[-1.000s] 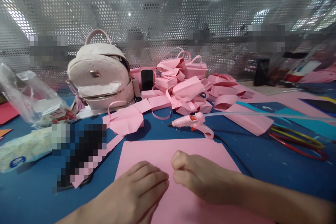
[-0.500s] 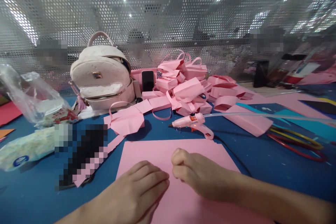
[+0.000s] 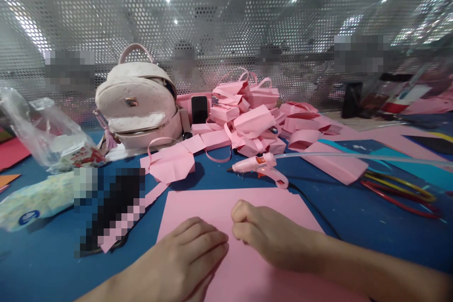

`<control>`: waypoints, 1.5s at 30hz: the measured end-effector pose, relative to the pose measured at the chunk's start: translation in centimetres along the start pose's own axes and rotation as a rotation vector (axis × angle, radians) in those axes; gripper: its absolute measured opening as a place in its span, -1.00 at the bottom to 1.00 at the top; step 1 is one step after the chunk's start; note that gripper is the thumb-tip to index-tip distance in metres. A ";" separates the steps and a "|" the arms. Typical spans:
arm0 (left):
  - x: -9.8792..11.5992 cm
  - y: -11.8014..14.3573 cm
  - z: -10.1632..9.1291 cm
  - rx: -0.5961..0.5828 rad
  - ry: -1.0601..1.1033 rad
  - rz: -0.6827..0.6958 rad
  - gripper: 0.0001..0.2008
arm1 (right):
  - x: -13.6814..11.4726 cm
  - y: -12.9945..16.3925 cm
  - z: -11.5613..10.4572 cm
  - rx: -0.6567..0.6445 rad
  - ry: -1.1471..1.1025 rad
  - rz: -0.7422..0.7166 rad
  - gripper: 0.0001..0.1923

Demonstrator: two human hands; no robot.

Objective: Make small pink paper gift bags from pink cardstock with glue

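Pink paper sheet [image 3: 219, 203] lies under both hands — left hand [image 3: 184, 255] flat, right hand [image 3: 269, 236] fisted, nearly touching — just before the glue gun [image 3: 260, 166].

We note that the pink sheet [image 3: 219, 205] runs off the bottom edge, and its middle is covered by the left hand [image 3: 184, 259] and right hand [image 3: 269, 236]; both forearms are cut off at the frame's lower edge and right edge. We cannot tell what, if anything, the curled right fingers enclose. A pixelated block [image 3: 108, 210] hides an object left of the sheet, so we cannot identify it. Further pixelated patches [image 3: 69, 71] mask areas behind the mesh screen [image 3: 226, 19]. The glue stick [image 3: 354, 156] fed into the glue gun [image 3: 260, 167] continues past the right edge. The bag [image 3: 42, 134] contents are unclear.
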State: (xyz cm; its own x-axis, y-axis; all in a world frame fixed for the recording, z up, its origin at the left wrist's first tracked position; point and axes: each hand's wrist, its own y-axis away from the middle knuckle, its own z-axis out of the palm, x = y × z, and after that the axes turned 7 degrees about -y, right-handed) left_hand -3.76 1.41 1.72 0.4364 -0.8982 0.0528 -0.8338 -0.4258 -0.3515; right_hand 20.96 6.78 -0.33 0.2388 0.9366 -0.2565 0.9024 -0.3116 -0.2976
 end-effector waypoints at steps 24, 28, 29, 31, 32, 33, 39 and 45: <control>0.0 0.9 0.5 0.159 -0.049 -0.001 -0.77 | 1.2 5.8 -5.6 0.170 0.184 0.377 -0.77; 0.0 1.3 0.7 0.131 -0.028 -0.040 -0.77 | 2.7 7.2 -6.7 0.259 0.117 0.737 -0.85; 0.0 1.4 0.8 0.128 -0.027 -0.046 -0.77 | 3.1 7.1 -6.8 0.280 0.079 0.774 -0.79; 0.1 1.6 0.8 0.130 -0.037 -0.047 -0.76 | 4.2 6.5 -6.4 0.300 0.004 0.827 -0.60; 0.1 1.7 0.8 0.135 -0.049 -0.050 -0.76 | 4.8 6.0 -6.1 0.294 -0.039 0.862 -0.52; 0.2 1.8 0.8 0.138 -0.063 -0.051 -0.76 | 5.4 5.5 -5.8 0.300 -0.064 0.899 -0.45; 0.1 2.3 1.0 0.175 -0.081 -0.064 -0.79 | 6.3 3.0 -4.8 0.328 -0.143 0.890 -0.53; 0.0 3.0 1.6 0.249 -0.048 -0.040 -0.79 | 0.5 1.0 -7.5 0.320 -0.229 0.800 -0.49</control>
State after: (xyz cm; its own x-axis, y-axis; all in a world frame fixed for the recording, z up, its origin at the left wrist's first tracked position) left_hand -5.73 0.32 -0.81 0.4881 -0.8723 0.0295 -0.7086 -0.4158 -0.5701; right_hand 24.68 8.15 6.17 0.6456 0.3753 -0.6651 0.3451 -0.9203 -0.1844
